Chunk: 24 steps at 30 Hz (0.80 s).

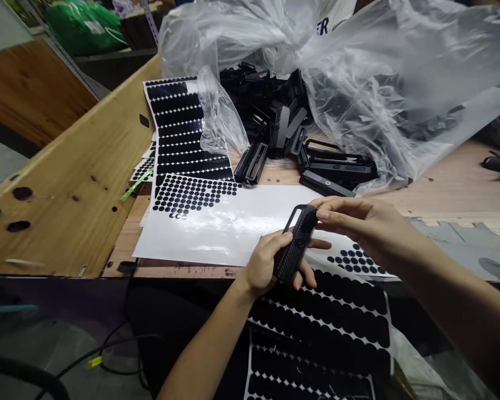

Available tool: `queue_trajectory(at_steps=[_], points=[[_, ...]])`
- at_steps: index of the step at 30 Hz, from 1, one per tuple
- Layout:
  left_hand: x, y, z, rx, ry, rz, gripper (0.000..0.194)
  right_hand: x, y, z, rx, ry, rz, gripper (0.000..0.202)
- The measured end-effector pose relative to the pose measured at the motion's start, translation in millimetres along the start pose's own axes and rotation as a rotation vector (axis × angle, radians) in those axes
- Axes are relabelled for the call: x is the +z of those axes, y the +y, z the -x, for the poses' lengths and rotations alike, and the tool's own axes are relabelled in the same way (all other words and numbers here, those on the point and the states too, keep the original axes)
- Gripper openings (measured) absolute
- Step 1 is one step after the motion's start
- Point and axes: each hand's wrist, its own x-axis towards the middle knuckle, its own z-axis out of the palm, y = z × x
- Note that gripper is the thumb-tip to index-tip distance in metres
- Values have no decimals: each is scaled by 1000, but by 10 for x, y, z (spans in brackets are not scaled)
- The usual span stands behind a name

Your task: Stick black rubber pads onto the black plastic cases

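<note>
A black textured plastic piece (294, 253) with a slotted side is held tilted above the table's front edge. My left hand (264, 264) wraps round its lower part, thumb on top. At its upper end, the thumb and fingers of my right hand (344, 216) pinch together on or beside the piece; whether a small sticker is between them cannot be made out. Below my hands lie sheets of large black round stickers (337, 316). Behind them, a white sheet (200, 239) with small black dots (183, 194) rests on the table.
A heap of similar black pieces (266, 105) spills from a clear plastic bag (358, 83) at the back. A wooden board (75, 172) slopes along the left side. A green strip (137, 183) lies near it. Black cables (104, 347) hang at the lower left.
</note>
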Motion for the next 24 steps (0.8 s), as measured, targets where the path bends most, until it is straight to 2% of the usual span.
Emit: queue_trajectory(at_steps=[12, 24], points=[[4, 15, 9, -12, 12, -24, 51, 2, 75, -11, -64, 25, 65, 25], [7, 3, 1, -16, 12, -29, 53, 90, -112, 60, -193, 109, 353, 31]])
